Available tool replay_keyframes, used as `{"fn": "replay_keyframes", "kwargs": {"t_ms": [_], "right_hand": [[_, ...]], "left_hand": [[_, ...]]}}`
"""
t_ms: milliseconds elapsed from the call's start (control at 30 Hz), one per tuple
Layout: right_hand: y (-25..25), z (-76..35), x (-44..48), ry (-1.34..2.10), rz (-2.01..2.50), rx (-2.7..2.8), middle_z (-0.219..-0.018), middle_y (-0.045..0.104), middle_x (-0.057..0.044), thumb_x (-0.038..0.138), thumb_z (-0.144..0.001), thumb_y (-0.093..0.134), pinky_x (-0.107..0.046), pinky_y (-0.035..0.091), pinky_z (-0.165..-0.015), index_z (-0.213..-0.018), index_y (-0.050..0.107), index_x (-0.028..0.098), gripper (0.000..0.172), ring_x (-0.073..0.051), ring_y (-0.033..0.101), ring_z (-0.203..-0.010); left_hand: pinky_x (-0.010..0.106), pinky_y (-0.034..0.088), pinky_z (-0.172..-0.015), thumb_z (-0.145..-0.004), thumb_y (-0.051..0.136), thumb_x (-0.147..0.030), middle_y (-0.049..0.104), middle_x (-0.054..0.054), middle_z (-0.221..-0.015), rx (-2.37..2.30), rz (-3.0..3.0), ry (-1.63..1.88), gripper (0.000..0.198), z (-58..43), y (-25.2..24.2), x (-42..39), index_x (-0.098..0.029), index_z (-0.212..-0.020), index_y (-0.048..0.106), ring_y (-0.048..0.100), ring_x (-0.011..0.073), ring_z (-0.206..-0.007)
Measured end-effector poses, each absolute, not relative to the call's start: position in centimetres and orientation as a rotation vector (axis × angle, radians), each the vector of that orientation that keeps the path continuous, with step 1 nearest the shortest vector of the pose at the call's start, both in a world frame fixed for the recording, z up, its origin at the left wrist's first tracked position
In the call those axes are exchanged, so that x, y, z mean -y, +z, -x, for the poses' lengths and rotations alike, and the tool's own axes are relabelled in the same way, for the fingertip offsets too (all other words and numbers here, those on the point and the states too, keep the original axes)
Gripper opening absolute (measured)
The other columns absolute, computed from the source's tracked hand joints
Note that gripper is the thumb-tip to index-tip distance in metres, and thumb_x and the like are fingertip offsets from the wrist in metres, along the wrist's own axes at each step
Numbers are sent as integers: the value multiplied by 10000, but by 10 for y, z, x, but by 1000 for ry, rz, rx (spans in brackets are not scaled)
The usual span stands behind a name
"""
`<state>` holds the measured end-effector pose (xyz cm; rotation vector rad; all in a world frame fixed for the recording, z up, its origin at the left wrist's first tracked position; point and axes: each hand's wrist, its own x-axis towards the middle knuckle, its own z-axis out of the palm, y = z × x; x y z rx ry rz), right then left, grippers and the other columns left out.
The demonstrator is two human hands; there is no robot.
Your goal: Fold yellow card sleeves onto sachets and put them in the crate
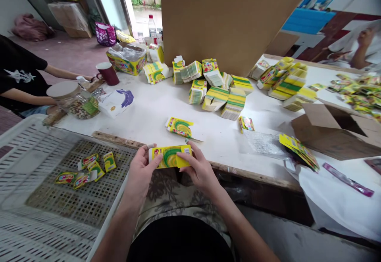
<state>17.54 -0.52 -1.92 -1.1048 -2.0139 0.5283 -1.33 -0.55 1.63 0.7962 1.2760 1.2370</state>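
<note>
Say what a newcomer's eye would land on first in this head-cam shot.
Probably the yellow carton, held between the left hand and right hand at the near edge of the white table. Next, the big brown cardboard rising behind the carton stacks at the back. Then the plastic basket at lower left, with several small yellow packs inside.

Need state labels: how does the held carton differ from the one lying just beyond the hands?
Held carton: gripped by left hand and right hand; lying carton: resting on white tabletop.
Held carton: printed face partly covered; lying carton: face mostly clear.
Both: yellow with green print.
</note>
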Motion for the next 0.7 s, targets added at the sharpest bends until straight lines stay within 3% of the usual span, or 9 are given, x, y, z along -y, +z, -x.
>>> {"fn": "replay_keyframes", "kwargs": {"t_ms": [233, 333, 400, 533, 633, 700], "right_hand": [[-9, -181, 0, 589, 1078, 2196, -1434, 387, -187, 246, -905, 557, -436, 531, -907, -1203, 614, 226, 304, -262, 589, -1127], [-6, -182, -1, 677, 1054, 2155, -1446, 375, -168, 220, -897, 562, -447, 497, -955, -1161, 614, 231, 270, -273, 541, -1204], [-7, -178, -1, 790, 1060, 1989, -1433, 395, -160, 215, -879, 583, -444, 477, -980, -1201, 550, 233, 325, -278, 493, -1259], [-10, -161, 1, 1037, 1105, 1642, -1401, 419, -167, 206, -851, 584, -402, 487, -969, -1377, 301, 213, 597, -249, 522, -1208], [-14, -145, 1, 1191, 1094, 1508, -1410, 425, -156, 251, -896, 511, -380, 467, -995, -1385, 284, 202, 541, -231, 496, -1245], [-17, -140, -5, 1261, 1068, 1444, -1360, 491, -151, 292, -937, 443, -349, 513, -918, -1393, 262, 209, 497, -199, 584, -1130]], "left_hand": [[269, 537, -682, -627, 813, -326, 691, 16, -845, -1241, -742, 1204, 495, 16, 17, -1, -146, -1015, 565, 655, 155, -706], [256, 534, -683, -623, 818, -322, 691, 10, -825, -1223, -697, 1229, 500, 17, 17, -1, -148, -1017, 562, 653, 147, -703], [250, 531, -691, -649, 805, -336, 693, 15, -826, -1223, -710, 1189, 490, 17, 16, 1, -149, -1034, 568, 655, 150, -721], [243, 522, -691, -737, 740, -374, 691, 30, -850, -1301, -844, 1138, 416, 13, 12, 10, -152, -1053, 588, 649, 155, -744], [268, 526, -705, -768, 704, -406, 692, 38, -902, -1359, -917, 1141, 394, 11, 13, 14, -172, -1062, 586, 646, 170, -770], [281, 521, -689, -762, 696, -442, 685, 28, -875, -1439, -983, 1120, 377, 20, 17, 16, -189, -1024, 601, 640, 180, -756]]}}
